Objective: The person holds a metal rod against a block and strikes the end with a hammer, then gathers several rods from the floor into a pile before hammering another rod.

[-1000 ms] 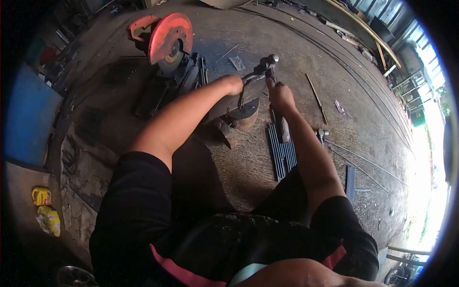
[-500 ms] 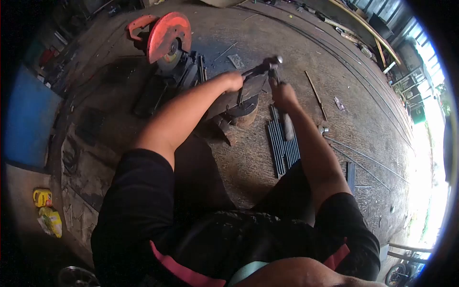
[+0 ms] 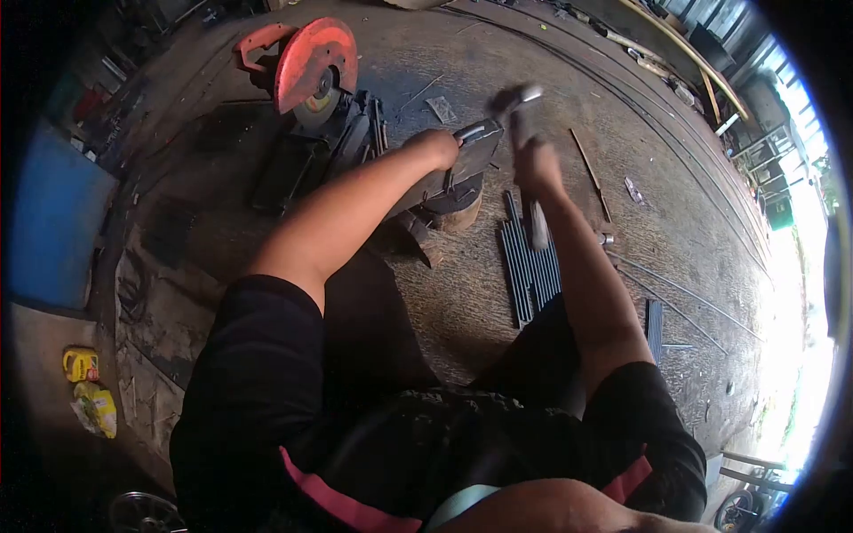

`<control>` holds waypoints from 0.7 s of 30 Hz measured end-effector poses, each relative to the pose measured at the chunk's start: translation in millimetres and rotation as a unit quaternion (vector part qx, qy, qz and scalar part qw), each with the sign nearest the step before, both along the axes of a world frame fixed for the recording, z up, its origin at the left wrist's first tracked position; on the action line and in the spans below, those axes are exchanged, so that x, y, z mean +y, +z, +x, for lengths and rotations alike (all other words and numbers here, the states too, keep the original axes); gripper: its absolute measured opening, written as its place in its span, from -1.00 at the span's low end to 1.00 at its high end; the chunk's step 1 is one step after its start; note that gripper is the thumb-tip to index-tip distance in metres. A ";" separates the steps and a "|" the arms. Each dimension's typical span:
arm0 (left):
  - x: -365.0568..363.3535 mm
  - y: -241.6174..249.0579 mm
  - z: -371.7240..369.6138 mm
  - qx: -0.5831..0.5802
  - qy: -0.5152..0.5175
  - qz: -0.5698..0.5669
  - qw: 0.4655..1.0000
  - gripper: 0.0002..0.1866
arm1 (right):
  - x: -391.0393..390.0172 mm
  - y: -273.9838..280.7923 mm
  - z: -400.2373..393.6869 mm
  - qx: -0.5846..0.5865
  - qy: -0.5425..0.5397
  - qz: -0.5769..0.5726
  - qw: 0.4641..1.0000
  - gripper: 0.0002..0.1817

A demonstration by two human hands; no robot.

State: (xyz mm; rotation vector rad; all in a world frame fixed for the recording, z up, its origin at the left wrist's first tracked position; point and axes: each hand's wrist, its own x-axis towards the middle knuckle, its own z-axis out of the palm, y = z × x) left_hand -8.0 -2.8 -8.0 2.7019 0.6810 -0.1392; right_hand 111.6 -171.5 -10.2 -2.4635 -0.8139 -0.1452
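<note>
My right hand (image 3: 538, 166) is closed around the handle of a hammer (image 3: 518, 99). The hammer's head is blurred and raised just beyond the far end of a dark metal block (image 3: 475, 160). My left hand (image 3: 439, 149) is wrapped round a short metal piece (image 3: 473, 133) lying along the block's top edge; its exact shape is partly covered by my fingers. Under the block stands a round wooden stump (image 3: 460, 213). Below my right hand, the pale lower end of the handle (image 3: 538, 226) shows over a bundle of thin metal bars.
A red cut-off saw (image 3: 315, 67) stands at the left of the stump. Grey metal bars (image 3: 524, 275) lie on the floor near my knees. Another hammer head (image 3: 606, 239) and long rods (image 3: 675, 298) lie to the right, with a thin stick (image 3: 591, 173) further out.
The hammer head has lifted off the metal piece and swung up and to the right. My right hand rose slightly with it; my left hand has barely shifted.
</note>
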 end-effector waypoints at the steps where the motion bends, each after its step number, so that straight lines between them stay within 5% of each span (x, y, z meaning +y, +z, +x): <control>1: -4.0 5.6 -2.6 -0.018 0.009 0.001 1.000 -0.42 | -5.0 13.0 -4.2 -0.007 -0.002 0.005 1.000 -0.41; 3: -0.5 8.1 -4.5 -0.013 0.046 -0.008 0.999 -0.43 | -12.2 24.6 -24.6 0.240 0.025 0.043 0.969 -0.26; 10: 1.3 16.0 -13.6 0.020 -0.016 0.030 0.999 -0.56 | -16.0 38.0 -32.3 0.312 -0.019 0.087 0.946 -0.28; 17: 9.0 10.4 -26.4 -0.071 -0.051 0.037 0.995 -0.61 | -17.6 35.6 -20.6 0.312 -0.017 0.109 0.944 -0.29; 21: 9.8 12.5 -32.1 -0.086 -0.068 0.047 0.993 -0.63 | -21.0 93.4 -28.2 0.249 0.008 0.267 0.931 -0.41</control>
